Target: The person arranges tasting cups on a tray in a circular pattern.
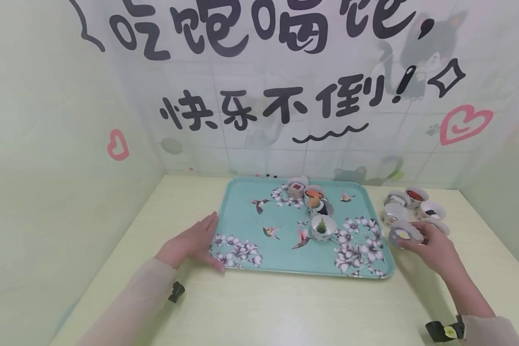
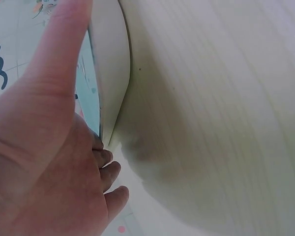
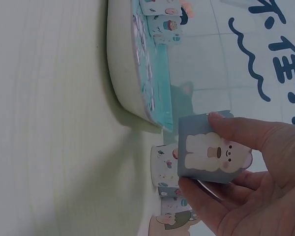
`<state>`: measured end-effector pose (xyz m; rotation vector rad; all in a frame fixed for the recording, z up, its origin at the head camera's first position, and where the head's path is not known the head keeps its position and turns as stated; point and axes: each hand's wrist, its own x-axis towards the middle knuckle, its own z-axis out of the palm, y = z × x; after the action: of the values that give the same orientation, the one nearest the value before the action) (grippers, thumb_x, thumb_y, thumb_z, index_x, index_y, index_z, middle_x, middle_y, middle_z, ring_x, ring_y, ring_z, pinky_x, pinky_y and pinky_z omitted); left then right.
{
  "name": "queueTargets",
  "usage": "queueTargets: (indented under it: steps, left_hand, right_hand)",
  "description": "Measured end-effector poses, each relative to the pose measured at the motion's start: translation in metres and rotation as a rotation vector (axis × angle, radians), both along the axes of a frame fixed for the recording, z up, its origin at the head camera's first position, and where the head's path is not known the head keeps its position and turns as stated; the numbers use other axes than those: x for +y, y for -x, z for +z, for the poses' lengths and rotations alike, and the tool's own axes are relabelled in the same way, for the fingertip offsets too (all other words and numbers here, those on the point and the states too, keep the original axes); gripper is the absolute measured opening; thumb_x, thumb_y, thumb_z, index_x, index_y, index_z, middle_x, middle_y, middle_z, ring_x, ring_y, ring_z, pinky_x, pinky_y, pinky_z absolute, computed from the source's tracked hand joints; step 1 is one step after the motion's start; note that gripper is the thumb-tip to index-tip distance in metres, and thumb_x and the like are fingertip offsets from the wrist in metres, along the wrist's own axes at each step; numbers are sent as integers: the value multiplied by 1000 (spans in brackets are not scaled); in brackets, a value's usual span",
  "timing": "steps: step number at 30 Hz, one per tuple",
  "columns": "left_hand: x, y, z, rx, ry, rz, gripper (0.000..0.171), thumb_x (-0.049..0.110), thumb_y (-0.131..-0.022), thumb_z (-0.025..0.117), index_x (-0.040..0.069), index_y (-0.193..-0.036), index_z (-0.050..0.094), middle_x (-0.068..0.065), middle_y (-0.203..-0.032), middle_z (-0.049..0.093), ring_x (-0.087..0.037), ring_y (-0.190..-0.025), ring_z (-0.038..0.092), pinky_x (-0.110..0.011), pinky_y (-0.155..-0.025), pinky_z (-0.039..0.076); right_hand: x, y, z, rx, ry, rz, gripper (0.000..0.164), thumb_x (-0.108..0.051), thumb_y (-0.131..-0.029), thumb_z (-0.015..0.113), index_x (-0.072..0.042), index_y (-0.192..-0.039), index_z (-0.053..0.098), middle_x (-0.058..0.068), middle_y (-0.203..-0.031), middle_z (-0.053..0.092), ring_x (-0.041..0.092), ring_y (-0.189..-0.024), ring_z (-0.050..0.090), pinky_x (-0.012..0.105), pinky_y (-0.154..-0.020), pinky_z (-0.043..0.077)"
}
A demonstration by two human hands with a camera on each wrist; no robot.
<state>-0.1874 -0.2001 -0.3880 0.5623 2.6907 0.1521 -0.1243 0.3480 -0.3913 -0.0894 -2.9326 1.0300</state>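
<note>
Ten cups counted: four cups (image 1: 323, 228) placed on one tray (image 1: 246, 221), five cups (image 1: 395, 215) stood on one table (image 1: 285, 307), one cup (image 3: 211, 150) held. Two hands seen: one left hand (image 1: 194, 242), one right hand (image 1: 432, 245). Four birds (image 1: 271, 232) printed. Two pink outlined hearts (image 1: 466, 125) drawn.

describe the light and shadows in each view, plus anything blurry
Head: bright, fairly even light, a soft shadow below the right hand on the table; the cups look slightly soft. Left wrist: a soft-edged shadow below the left hand. Right wrist: dimmer, shadow beside the tray, print on the held cup fairly crisp.
</note>
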Motion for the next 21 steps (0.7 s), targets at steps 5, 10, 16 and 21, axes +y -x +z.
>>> queueTargets:
  steps: [5,10,16,21]
  left_hand:
    - [0,0,0,5,-7,-10,148,71,-59,82,-14,-154,7,-33,-163,5,-48,-152,11,-57,-126,18]
    - [0,0,0,12,9,-15,148,73,-59,81,-14,-154,8,-33,-163,6,-47,-152,12,-56,-126,18]
    - [0,-1,1,10,20,-11,148,72,-59,81,-13,-154,8,-32,-164,5,-46,-153,11,-56,-127,18]
    - [2,-2,2,1,30,-8,147,72,-60,81,-13,-154,7,-32,-164,5,-46,-153,11,-55,-127,18]
  right_hand:
    - [-6,-2,2,-18,6,7,62,-28,-91,73,9,-134,48,37,-128,55,58,-115,57,43,-74,60]
    - [-13,-5,2,-10,1,22,67,-28,-92,72,11,-137,44,40,-134,50,61,-117,54,60,-85,57]
    - [-24,-7,2,17,12,57,69,-29,-90,74,13,-137,45,40,-136,48,61,-116,54,62,-90,55]
    - [-33,-8,3,22,31,78,69,-27,-90,75,13,-137,45,40,-135,49,60,-115,55,59,-88,57]
